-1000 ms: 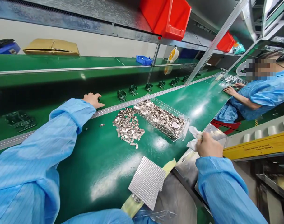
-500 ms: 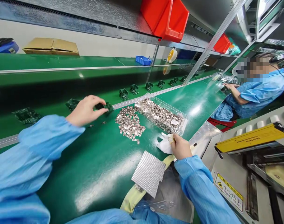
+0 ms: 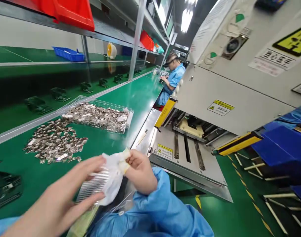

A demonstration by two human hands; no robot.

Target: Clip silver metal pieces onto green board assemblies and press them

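My right hand (image 3: 141, 171) pinches a white glove-like cloth (image 3: 113, 177) by its yellowish edge, low in front of my body. My left hand (image 3: 63, 197) reaches in from the left, fingers and thumb spread apart around the cloth's left side. Whether its fingertips touch the cloth is hard to tell. Between those fingers shows a silver gridded sheet (image 3: 92, 186), partly covered by hand and cloth. A green circuit-board piece (image 3: 5, 189) lies on the bench left of my left hand.
Loose small metal parts (image 3: 55, 141) are heaped beside a clear tray (image 3: 129, 120) full of them. Several board pieces (image 3: 58, 93) line the strip behind the metal rail. A machine (image 3: 202, 98) stands at right; a co-worker (image 3: 173, 77) sits farther along the bench.
My view has swung to the right. My left hand has let go of the green board piece, now on the bench, and come over to the white cloth in my right hand.
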